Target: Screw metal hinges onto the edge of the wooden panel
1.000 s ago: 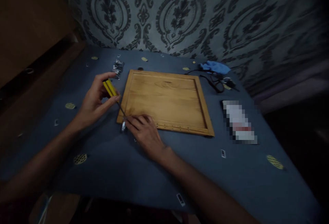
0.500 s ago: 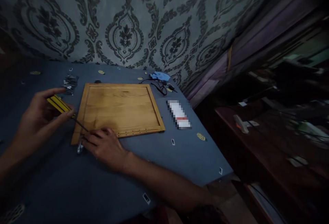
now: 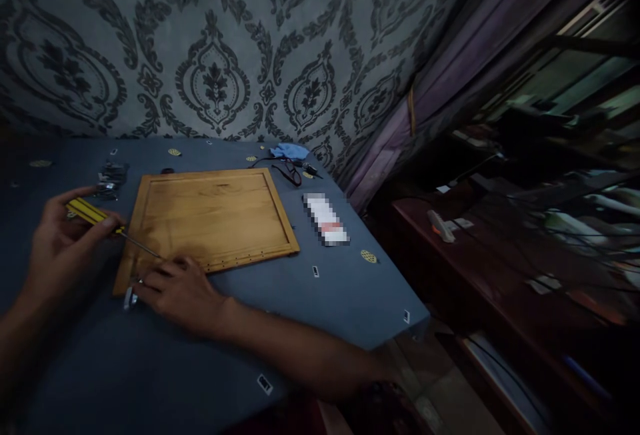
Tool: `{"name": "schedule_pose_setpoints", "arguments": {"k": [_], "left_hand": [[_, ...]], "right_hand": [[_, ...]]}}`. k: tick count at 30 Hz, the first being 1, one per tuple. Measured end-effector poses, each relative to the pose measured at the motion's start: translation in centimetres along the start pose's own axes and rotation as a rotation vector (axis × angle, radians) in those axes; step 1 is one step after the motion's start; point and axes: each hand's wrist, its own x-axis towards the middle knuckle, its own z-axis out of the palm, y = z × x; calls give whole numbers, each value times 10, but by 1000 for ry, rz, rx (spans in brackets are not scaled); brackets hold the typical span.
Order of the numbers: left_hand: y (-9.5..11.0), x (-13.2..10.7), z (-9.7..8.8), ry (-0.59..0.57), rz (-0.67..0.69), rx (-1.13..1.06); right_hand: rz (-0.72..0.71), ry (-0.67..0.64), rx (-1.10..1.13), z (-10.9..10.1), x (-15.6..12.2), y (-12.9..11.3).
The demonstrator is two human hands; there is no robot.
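My left hand (image 3: 70,238) is closed around the yellow-and-black handle of a screwdriver (image 3: 90,212), thumb along it. The thin shaft slants down to the right, and its tip disappears by the fingers of my right hand (image 3: 183,295). Those fingers are bent over the near left corner of a framed wooden panel (image 3: 215,212), which lies flat. Under the fingertips a shiny metal hinge (image 3: 131,298) sticks out past the panel's near edge; most of it is covered. Whether the screwdriver tip touches a screw cannot be seen.
Several metal hinges (image 3: 111,178) lie in a pile behind the panel's left side. To the right are a blurred-out white phone-like item (image 3: 326,220), a blue cloth (image 3: 289,151) and keys (image 3: 311,168) on the blue-covered table (image 3: 350,308). A patterned wall (image 3: 210,82) rises behind.
The whole view has shifted, so panel and hands appear further left. The screwdriver lies slightly flatter, with more of its shaft showing. Both hands keep their holds.
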Motion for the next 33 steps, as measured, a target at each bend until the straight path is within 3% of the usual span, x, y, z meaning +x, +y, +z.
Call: {"name": "schedule_pose_setpoints", "arguments": {"k": [3,5,11,16,21,33], "left_hand": [[0,-6,-4,98,-236,-61],[1,-9,-6,111,-272,-84],[-1,-12,-3,68,-259,-151],[-20,-7,-2,3,-183,-387],[-41,-7,-3,-38,-149,-331],[-59,-3,1,-83,-107,-109]], "right_hand": [[13,-20,1,-1,1,-1],[15,-24,14,0,1,-1],[21,15,24,1,-1,1],[4,24,73,7,-1,4],[-9,53,143,15,-2,7],[-15,106,159,20,-5,7]]}}
